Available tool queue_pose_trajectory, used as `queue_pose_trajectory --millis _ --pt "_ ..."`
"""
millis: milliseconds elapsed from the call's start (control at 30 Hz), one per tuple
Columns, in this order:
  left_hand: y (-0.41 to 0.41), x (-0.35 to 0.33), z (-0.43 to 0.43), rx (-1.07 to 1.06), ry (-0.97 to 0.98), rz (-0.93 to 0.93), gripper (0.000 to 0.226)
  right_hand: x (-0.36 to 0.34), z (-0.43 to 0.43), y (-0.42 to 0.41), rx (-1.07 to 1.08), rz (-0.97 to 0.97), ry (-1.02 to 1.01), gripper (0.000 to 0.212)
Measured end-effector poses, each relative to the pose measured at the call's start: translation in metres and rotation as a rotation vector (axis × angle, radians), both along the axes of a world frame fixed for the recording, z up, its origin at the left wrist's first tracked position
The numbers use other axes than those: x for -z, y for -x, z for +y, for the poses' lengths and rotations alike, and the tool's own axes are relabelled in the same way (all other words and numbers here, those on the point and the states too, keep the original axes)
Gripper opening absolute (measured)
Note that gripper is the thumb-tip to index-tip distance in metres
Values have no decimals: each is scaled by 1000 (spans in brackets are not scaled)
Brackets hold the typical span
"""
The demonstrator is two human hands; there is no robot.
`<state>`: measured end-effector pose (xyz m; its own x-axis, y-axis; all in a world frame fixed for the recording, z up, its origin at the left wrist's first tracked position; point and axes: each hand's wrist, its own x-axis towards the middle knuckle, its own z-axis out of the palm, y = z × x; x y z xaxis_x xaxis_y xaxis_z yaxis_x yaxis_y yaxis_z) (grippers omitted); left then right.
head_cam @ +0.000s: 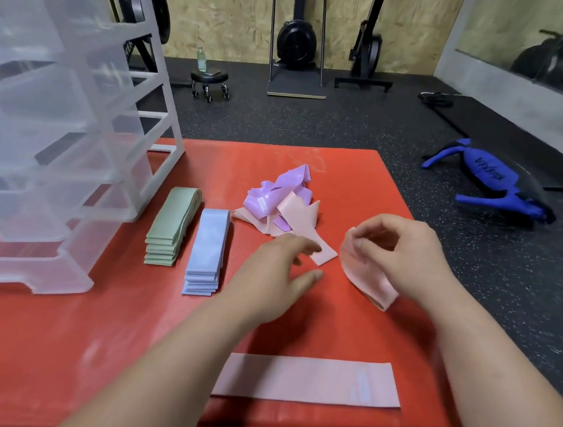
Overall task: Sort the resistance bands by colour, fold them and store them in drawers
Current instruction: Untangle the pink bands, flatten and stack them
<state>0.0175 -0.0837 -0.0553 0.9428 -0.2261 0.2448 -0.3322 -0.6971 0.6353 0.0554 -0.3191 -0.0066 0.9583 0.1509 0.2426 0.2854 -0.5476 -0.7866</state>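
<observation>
Past flat pink band [307, 380], right grip [405, 253] pinches folded pink band [367, 280]

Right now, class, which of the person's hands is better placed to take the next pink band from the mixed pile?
Left, probably. The left hand is open and empty, its fingertips beside the loose pink band trailing from the mixed pile. The right hand pinches a second pink band, held above the mat.

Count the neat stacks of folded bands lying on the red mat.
2. A green stack lies beside the drawer unit, and a blue stack lies just right of it. More could be hidden inside that frosted unit.
</observation>
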Motion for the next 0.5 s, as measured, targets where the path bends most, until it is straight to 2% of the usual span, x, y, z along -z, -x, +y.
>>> queue_pose_trajectory --millis 133,233,333,433,500 --pt "10 -18 -11 16 289 51 55 -18 19 29 -169 16 -247 22" --pt "13 -25 -16 54 401 78 31 -21 24 41 -200 8 -404 28" --pt "18 -29 -16 21 536 103 9 -19 24 44 -119 -63 -446 34" --pt "20 -33 -10 -12 554 51 10 -17 22 46 -112 22 -483 39" --pt "22 -35 -6 -6 577 63 13 -15 21 48 -192 123 -420 29"
